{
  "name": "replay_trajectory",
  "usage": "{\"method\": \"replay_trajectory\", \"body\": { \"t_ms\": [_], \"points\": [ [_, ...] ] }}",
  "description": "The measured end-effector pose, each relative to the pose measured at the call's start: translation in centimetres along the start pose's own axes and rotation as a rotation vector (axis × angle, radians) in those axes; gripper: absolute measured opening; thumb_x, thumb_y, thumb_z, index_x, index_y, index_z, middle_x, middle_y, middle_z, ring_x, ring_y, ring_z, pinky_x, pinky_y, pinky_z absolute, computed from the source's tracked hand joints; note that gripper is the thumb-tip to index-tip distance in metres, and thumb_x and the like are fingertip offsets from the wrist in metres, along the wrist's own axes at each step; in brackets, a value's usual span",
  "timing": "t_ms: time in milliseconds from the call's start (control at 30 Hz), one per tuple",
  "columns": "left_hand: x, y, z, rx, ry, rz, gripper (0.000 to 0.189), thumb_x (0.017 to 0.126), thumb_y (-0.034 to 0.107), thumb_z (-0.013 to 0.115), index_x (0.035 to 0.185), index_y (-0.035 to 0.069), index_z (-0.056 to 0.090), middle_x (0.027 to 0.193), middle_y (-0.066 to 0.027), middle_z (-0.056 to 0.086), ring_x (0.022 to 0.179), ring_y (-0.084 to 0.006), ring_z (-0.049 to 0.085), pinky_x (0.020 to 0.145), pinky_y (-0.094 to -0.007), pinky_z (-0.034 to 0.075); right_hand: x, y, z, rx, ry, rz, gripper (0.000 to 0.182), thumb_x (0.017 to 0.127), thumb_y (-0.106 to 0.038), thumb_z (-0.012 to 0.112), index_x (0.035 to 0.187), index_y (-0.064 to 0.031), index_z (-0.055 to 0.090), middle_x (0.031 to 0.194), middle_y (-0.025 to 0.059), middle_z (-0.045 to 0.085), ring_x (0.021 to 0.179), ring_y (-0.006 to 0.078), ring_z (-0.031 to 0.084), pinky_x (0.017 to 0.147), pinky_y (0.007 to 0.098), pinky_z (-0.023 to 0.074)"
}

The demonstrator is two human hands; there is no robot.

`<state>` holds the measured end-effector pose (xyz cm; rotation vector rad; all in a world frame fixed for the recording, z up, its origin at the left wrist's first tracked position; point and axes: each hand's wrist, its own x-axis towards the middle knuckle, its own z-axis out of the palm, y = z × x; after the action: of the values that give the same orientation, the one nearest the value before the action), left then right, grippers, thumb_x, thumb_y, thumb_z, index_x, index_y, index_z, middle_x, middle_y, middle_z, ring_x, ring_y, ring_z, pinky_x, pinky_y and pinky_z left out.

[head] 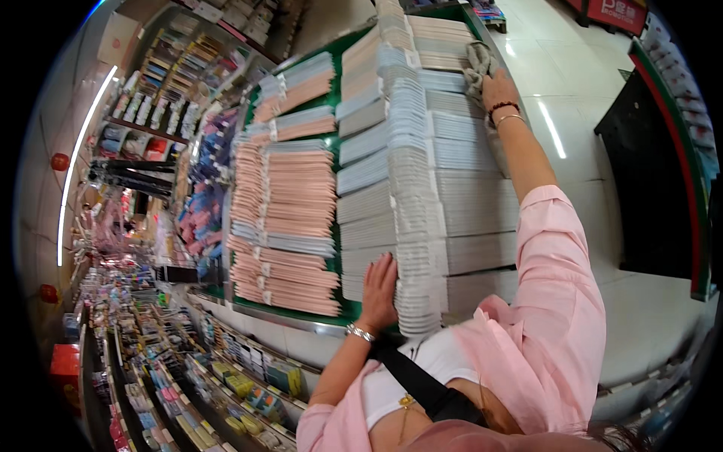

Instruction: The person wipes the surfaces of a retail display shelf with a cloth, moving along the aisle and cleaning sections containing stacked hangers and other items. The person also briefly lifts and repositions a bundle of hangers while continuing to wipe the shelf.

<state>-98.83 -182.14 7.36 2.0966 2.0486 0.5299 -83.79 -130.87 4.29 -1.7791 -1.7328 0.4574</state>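
Observation:
Stacked plastic clothes hangers fill a green-lined display bin with a metal rim point(282, 319). Pink hangers point(299, 192) lie at its left, grey hangers point(367, 220) and pale blue hangers point(364, 175) at the centre and right. My left hand point(379, 294) rests with fingers extended against the near grey hangers, nothing seen in its grip. At the bin's far right edge, my right hand point(500, 90) holds a crumpled grey-brown cloth point(480, 62), beside the hanger stacks. More of the cloth hangs below my wrist along the edge.
Shelves of small packaged goods point(243, 384) run along the near left. Bagged pink and blue items point(203, 209) stand left of the bin. A tiled floor point(553, 124) lies to the right, with a black display stand point(649, 169) beyond it.

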Motion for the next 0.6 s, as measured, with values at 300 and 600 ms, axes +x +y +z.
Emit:
{"method": "replay_trajectory", "body": {
  "t_ms": [300,600],
  "points": [
    [0.4,0.5,0.4,-0.017,0.131,0.074,0.073,0.075,0.020,0.064,0.139,0.000,0.034,0.146,-0.0180,0.032,0.137,-0.0339,0.028,0.112,-0.0463,0.018,-20.2,-4.1,-6.8,0.231,-0.218,-0.440,0.022,0.082,-0.019,0.055,0.098,-0.0035,0.058,0.092,0.0277,0.056,0.088,0.0456,0.054,0.077,0.0487,0.0464],
    [-0.3,0.1,0.5,0.006,0.158,0.163,0.086,0.074,0.034,0.069,0.142,0.002,0.028,0.147,-0.0183,0.030,0.136,-0.0354,0.028,0.111,-0.0481,0.019,-38.3,1.2,-17.6,0.377,-0.475,-0.604,0.021,0.073,-0.011,0.064,0.092,-0.0059,0.056,0.105,0.0221,0.050,0.093,0.0402,0.053,0.078,0.0436,0.0454]
  ]
}}
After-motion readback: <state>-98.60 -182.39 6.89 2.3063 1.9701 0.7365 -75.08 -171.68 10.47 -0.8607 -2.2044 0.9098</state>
